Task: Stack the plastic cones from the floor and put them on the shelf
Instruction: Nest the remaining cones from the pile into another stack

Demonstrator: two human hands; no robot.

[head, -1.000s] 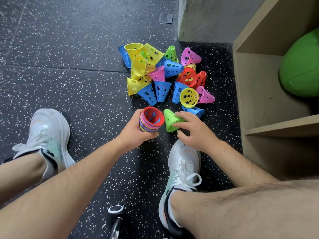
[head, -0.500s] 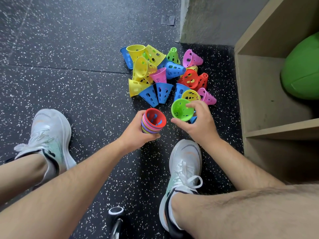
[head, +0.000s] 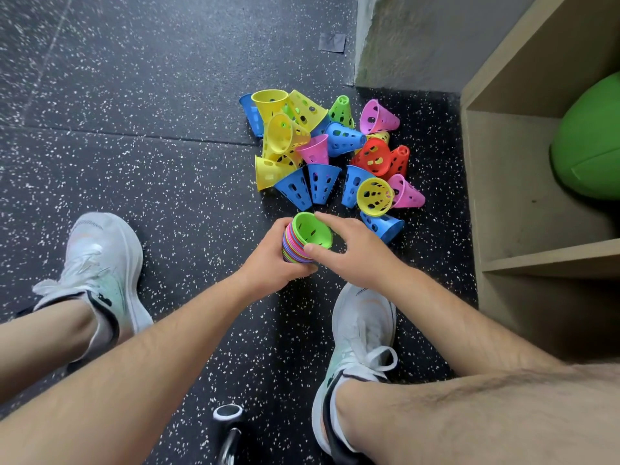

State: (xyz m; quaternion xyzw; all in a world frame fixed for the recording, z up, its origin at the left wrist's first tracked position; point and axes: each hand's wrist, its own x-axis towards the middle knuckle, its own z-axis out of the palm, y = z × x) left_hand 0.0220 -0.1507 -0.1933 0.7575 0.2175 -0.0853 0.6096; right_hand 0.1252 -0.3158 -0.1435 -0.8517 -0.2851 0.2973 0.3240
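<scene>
Forearms reach forward and down from both sides and meet over the floor (head: 134,162), between two white shoes. The left hand (head: 268,263) is wrapped around a stack (head: 293,248) of nested cones, fingers closed on its side, open end tilted up toward the camera. The right hand (head: 355,253) grips the green cone (head: 312,229) seated on top of the stack, thumb on the near rim, index finger over the far rim. Just beyond the hands lies the pile (head: 322,156) of loose yellow, blue, pink, red and green cones; the nearest blue one is just beside the right hand. The shelf (head: 523,263) stands to the right, its upper bay partly filled by a green ball (head: 590,146). Floor to the left is bare.
</scene>
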